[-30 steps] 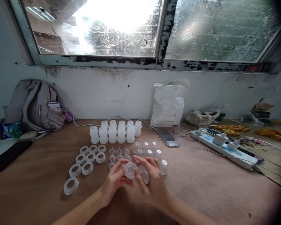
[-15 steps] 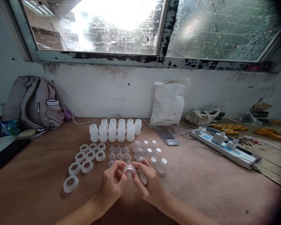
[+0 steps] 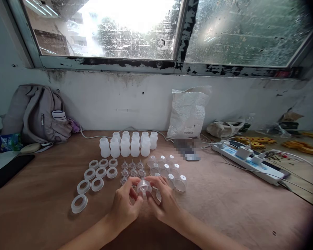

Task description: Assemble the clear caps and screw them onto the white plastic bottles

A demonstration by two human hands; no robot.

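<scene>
Between the fingertips of both hands is a translucent baby bottle collar (image 3: 144, 186), with a clear part showing in its middle. My left hand (image 3: 125, 201) pinches its left side, and my right hand (image 3: 163, 198) grips the right side. Just behind the hands stand rows of clear bottle nipples (image 3: 133, 166), the nearest partly covered by my fingers. Clear domed caps (image 3: 179, 185) with white dots lie beyond my right hand, one half hidden under it. To the left, several loose collars (image 3: 79, 209) are spread over the brown table (image 3: 52, 225).
Several frosted bottles (image 3: 125, 148) stand in rows at the back. Behind them a white plastic bag (image 3: 186, 113) leans on the wall near a blurred phone (image 3: 191, 157). A power strip (image 3: 250, 166) with cables runs along the right; a backpack (image 3: 33, 114) and black phone (image 3: 11, 172) are left.
The collar has tilted between my fingers, so its round opening now faces me more and its inside shows. Both hands stay in nearly the same place.
</scene>
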